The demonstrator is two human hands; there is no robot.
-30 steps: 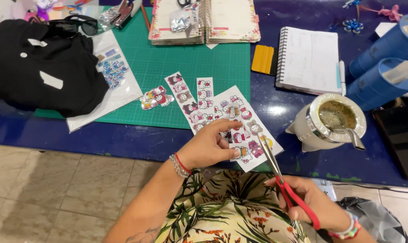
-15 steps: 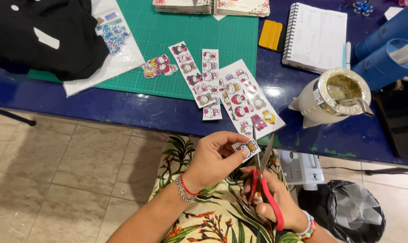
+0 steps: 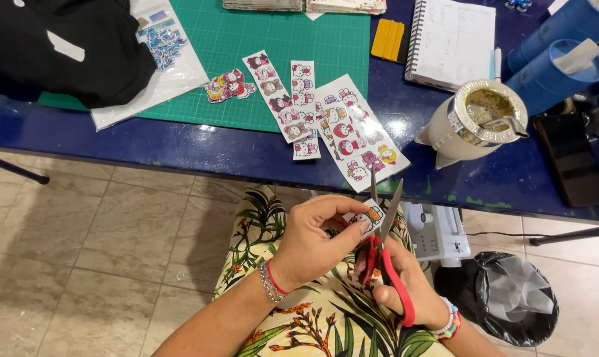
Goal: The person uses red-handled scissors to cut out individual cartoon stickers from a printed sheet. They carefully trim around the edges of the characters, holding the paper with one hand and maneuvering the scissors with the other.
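While the left hand (image 3: 312, 238) pinches a small cut-out cartoon sticker (image 3: 367, 217) between thumb and fingertips at lower centre of the frame, the right hand (image 3: 398, 281) has its fingers closed through the loops of red-handled scissors (image 3: 385, 248), whose blades stand open in a narrow V around the sticker's edge. Both hands hover over a lap in leaf-printed fabric (image 3: 312, 324), just below the edge of a dark blue table (image 3: 147, 142). Above them on the table lie white sheets of cartoon stickers (image 3: 352, 129), partly on a green cutting mat (image 3: 279, 39). At right stands a white cup with a metal rim (image 3: 474, 122); a spiral notebook (image 3: 452, 39) is upper right
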